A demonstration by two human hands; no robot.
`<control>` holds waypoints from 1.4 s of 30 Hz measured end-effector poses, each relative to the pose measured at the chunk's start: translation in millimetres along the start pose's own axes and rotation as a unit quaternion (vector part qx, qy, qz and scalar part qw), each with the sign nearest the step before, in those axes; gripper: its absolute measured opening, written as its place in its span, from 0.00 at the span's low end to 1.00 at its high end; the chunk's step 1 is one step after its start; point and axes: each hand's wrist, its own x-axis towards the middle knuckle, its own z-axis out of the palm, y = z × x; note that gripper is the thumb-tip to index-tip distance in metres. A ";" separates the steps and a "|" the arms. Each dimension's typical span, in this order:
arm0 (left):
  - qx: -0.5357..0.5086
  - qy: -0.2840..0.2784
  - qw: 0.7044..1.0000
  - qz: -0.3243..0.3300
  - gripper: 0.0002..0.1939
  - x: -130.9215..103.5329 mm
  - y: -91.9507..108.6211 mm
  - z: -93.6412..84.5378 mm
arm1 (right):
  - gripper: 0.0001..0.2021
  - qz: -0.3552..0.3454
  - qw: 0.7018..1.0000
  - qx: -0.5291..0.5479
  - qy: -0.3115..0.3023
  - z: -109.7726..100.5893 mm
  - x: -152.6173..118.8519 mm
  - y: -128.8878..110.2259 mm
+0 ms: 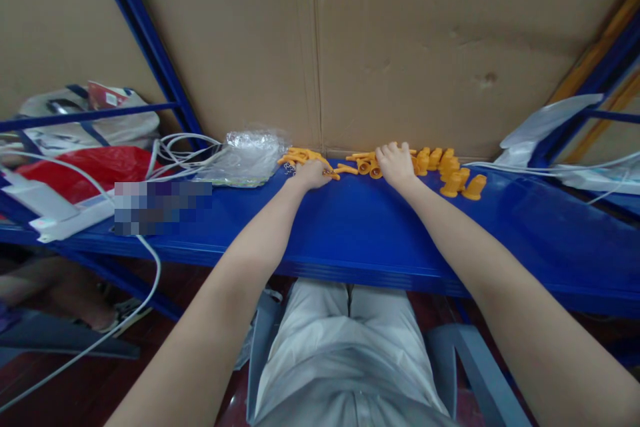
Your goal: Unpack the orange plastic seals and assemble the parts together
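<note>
My left hand [311, 175] is at a pile of slim orange plastic sticks [296, 155], its fingers closed. An orange piece with a small metal bit [330, 174] pokes out at its right side. Small metal rings or springs [289, 168] lie just left of this hand. My right hand [394, 161] curls over orange plastic parts near the back edge, and its fingertips are partly hidden. Beside it, hollow orange cups [375, 169] lie on their sides with open ends toward me. Several upright orange bell-shaped pieces [473, 187] stand to its right.
Blue shelf table [345, 227] against a cardboard wall [400, 47]. Clear plastic bags [250, 157], white cables [185, 143], a power strip [75, 217] and a red bag [100, 170] lie left. White cables and plastic [543, 130] are right. Another person's leg [60, 287] shows lower left.
</note>
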 end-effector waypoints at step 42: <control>-0.161 0.191 0.968 0.004 0.05 2.9 15.6 -2.1 | 0.26 0.086 0.991 0.078 -0.058 -5.3 -12.0 -12.1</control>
